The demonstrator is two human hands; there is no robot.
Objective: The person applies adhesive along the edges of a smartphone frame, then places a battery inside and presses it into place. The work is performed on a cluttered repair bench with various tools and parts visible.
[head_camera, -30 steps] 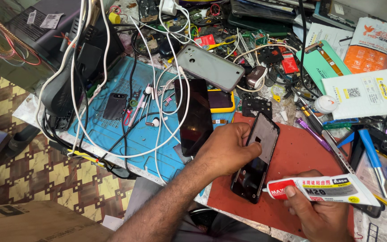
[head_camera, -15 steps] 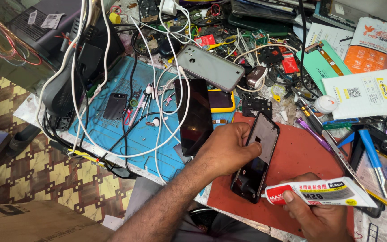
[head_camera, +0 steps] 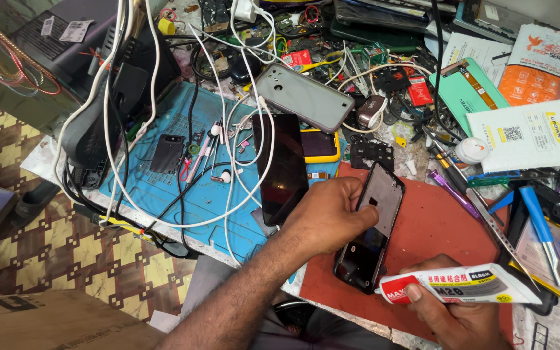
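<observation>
Cluttered repair bench with red rubber mat (head_camera: 435,227): left hand (head_camera: 328,217) grasps black rectangular phone frame (head_camera: 372,227), tilted on the mat; right hand (head_camera: 455,311) clenches white glue tube (head_camera: 465,285) at 4 o'clock; black glass screen panel (head_camera: 282,167) at 10 o'clock

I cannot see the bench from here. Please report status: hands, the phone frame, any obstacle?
Left hand grips phone frame on red mat. Right hand holds glue tube, nozzle at frame's lower edge. White cables lie left, apart.

The right hand (head_camera: 455,317) is cut off by the bottom edge, its palm hidden behind the glue tube (head_camera: 468,286).
</observation>
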